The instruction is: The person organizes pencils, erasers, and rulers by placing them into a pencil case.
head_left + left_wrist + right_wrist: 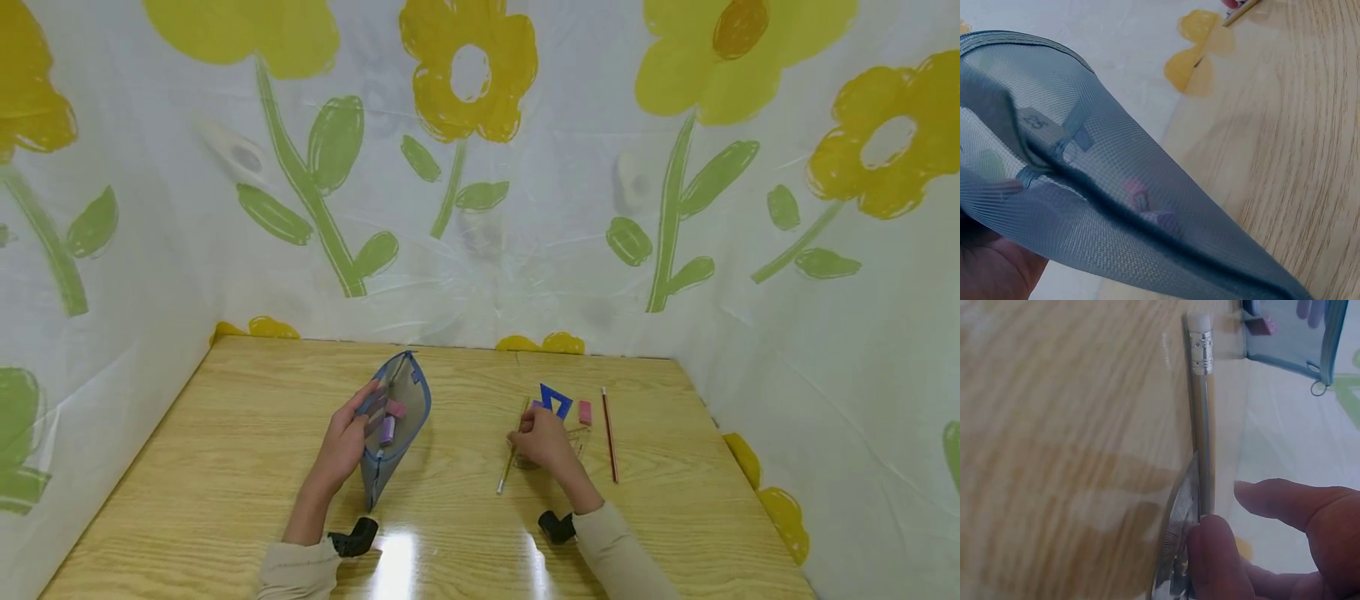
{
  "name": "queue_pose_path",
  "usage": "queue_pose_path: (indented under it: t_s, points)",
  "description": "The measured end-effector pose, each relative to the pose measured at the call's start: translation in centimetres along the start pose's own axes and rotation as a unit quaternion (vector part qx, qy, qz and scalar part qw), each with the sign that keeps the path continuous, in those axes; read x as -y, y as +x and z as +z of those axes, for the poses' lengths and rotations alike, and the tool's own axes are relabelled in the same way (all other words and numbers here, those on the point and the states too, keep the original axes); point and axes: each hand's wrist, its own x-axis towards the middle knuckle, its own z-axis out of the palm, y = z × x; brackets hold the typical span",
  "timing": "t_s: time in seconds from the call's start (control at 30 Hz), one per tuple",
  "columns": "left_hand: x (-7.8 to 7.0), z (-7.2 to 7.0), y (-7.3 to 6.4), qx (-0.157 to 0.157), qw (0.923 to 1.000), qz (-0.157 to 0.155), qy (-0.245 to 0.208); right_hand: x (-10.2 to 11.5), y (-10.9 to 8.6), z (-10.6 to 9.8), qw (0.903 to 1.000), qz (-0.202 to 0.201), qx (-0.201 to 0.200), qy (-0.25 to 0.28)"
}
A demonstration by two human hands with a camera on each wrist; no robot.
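Observation:
My left hand (339,450) grips one side of a blue-grey mesh zip pouch (417,410), tilted with its mouth spread. In the pouch lie a pink block (396,408) and a purple piece with a white end (387,431). My right hand (547,439) is down over a yellowish pencil (502,479) on the table. In the right wrist view, a fingertip (1219,540) reaches the pencil beside a clear protractor (1179,531). The thumb (1272,495) stands apart from the pencil, whose white eraser end points away from the hand.
Beyond the right hand lies a blue set square (547,395), with a pink eraser (585,412) beside it. A clear set square (581,437) is partly hidden by the hand. Farther right lies a reddish pencil (610,442). Flower-printed sheets (495,275) enclose the wooden table (247,417).

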Motion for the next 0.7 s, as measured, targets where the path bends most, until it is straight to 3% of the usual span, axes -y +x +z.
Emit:
queue_pose_path:
  t_s: [0.37, 0.7]
  points:
    - [0.1, 0.1, 0.0, -0.002, 1.0000, 0.001, 0.001, 0.2, 1.4, 0.7, 0.9987, 0.005, -0.004, -0.050]
    - [0.2, 0.0, 0.0, -0.002, 1.0000, 0.001, -0.005, 0.6, 1.5, 1.0, 0.9987, -0.011, -0.012, -0.049]
